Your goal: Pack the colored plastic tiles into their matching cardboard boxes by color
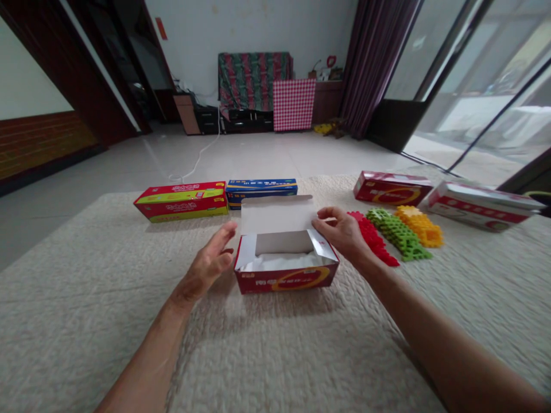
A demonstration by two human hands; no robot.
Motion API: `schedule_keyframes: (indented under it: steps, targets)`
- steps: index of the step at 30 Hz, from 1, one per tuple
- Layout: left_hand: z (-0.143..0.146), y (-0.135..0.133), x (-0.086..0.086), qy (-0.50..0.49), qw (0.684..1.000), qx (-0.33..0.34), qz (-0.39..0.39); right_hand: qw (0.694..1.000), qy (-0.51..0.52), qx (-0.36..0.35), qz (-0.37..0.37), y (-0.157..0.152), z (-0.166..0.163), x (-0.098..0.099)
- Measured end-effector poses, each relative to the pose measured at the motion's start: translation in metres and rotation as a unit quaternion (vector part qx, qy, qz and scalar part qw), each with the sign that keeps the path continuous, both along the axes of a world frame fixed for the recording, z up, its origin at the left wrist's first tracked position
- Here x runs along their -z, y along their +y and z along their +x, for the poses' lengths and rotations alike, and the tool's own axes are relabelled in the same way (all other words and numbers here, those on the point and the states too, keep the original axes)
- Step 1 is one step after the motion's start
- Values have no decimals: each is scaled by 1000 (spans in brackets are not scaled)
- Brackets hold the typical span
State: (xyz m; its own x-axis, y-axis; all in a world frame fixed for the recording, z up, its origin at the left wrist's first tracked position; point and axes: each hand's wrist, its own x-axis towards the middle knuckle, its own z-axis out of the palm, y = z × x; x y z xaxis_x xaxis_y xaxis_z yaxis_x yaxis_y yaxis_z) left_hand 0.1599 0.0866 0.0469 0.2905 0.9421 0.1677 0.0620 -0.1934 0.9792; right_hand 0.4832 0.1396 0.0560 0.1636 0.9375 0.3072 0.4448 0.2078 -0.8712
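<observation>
Currently flanking open red box (286,280) on mat (107,287), nearer than blue box (262,186); with left hand (210,258) just left, with fingers (222,234) parted; with right hand (341,227) at right edge of lid (276,215), cannot tell if gripping.

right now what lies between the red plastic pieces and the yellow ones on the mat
The green pieces lie between the red pieces and the yellow pieces on the pale mat; the head view shows this.
</observation>
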Motion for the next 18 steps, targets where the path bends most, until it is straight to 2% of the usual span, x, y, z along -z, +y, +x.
schedule_keyframes:
  steps: [2, 4, 6, 8, 12, 14, 18]
  targets:
    - [3, -1, -4, 32, 997, -42, 60, 993, -93, -20, 71, -2, 2, -4]
    - [9, -2, -9, 71, 992, -37, 102, 975, -177, -47, 126, -7, 3, -12]
    - [16, -4, -13, 112, 984, -20, 135, 951, -267, -60, 146, -15, 2, -23]
    - [20, -6, -16, 150, 977, -12, 152, 923, -353, -77, 130, -23, -1, -34]
    - [21, -6, -19, 179, 976, -7, 127, 884, -450, -124, 15, -39, -11, -49]
    - [20, -6, -21, 185, 976, -2, 112, 878, -463, -123, -17, -44, -16, -53]
    - [24, -9, -27, 190, 976, -17, 110, 878, -455, -146, -27, -51, -16, -60]
